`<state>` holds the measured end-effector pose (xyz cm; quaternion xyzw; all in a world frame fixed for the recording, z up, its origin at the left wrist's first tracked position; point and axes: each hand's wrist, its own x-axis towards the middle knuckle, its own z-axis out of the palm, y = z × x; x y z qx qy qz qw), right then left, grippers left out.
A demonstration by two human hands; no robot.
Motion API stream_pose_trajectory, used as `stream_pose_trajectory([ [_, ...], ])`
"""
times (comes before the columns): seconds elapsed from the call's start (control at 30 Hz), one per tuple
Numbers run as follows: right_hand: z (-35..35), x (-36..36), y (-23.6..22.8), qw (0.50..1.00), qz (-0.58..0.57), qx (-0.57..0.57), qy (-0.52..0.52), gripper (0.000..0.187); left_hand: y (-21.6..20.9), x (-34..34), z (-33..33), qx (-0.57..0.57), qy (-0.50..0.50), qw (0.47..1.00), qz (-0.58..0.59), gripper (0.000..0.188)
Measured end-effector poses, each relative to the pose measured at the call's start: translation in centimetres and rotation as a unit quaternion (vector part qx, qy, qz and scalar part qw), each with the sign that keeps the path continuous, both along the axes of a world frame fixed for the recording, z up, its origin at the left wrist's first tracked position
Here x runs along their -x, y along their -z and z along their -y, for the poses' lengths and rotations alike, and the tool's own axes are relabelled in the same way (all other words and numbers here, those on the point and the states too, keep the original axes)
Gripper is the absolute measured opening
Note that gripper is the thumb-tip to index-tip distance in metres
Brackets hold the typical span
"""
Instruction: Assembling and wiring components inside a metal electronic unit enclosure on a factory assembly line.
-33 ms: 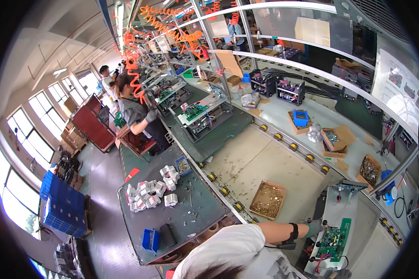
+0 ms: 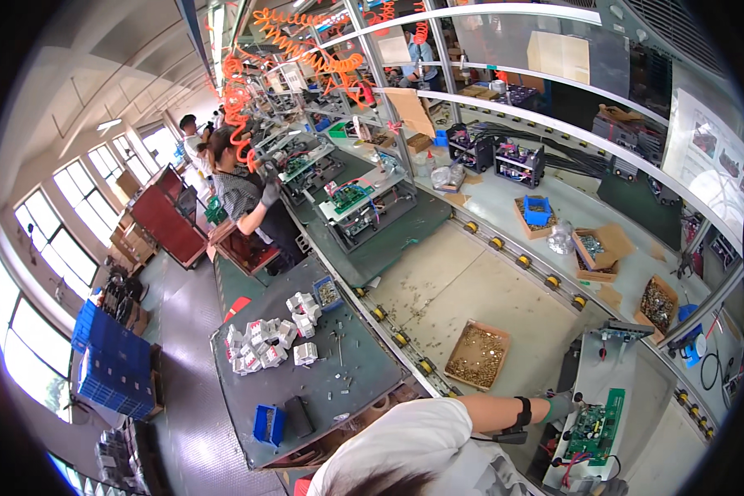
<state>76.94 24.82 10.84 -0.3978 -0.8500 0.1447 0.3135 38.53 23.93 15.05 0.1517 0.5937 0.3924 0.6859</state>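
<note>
My left hand (image 2: 560, 406), in a grey-green glove, is at the left edge of a pale metal chassis (image 2: 608, 357). Its fingers look curled in beside the chassis, and what they hold is too small to make out. On the chassis lies a green circuit board (image 2: 601, 420) with dark components. Red and black wires (image 2: 572, 465) run at its near end. Of my right hand (image 2: 612, 488), only a dark gloved part shows at the lower edge, near those wires; its fingers are hidden.
A cardboard tray of small brass-coloured parts (image 2: 477, 355) sits on the bench left of the chassis. Roller rails (image 2: 496, 243) flank the bench. White blocks (image 2: 260, 345) and a blue bin (image 2: 268, 425) are on the left table. A co-worker (image 2: 244, 190) stands farther up the line.
The co-worker up the line has raised a gloved hand a little. The view has shifted very slightly. My hands and the chassis stay in place.
</note>
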Motion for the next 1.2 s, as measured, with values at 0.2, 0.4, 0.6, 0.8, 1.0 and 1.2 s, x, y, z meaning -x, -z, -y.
stream_pose_trajectory([
  [0.2, -0.1, 6.8, -12.0, 0.976, 0.028, -0.194, 0.094, 0.052, 0.9, 1.3, 1.2, -0.032, -0.009, 0.999, -0.003, 0.051],
  [0.4, 1.1, 3.2, -6.3, 0.978, -0.164, -0.013, 0.131, 0.051, 0.5, 0.4, 1.3, -0.057, 0.017, 0.998, 0.023, 0.029],
  [0.6, -0.5, 3.8, -5.1, 0.976, -0.176, -0.033, 0.125, 0.052, 2.1, 0.2, 0.6, -0.039, -0.014, 0.999, -0.033, 0.025],
  [0.8, -0.4, 4.3, -6.2, 0.972, -0.182, -0.059, 0.138, 0.054, 1.3, 0.5, 0.3, -0.013, 0.046, 0.994, -0.098, 0.041],
  [1.0, 0.0, 5.8, -8.2, 0.967, -0.188, -0.085, 0.148, 0.056, 2.2, -0.2, -0.3, 0.001, 0.033, 0.996, -0.086, 0.045],
  [1.2, 1.4, 7.8, -10.7, 0.961, -0.193, -0.112, 0.161, 0.057, 3.0, -2.2, 0.5, 0.004, -0.007, 1.0, 0.029, 0.033],
])
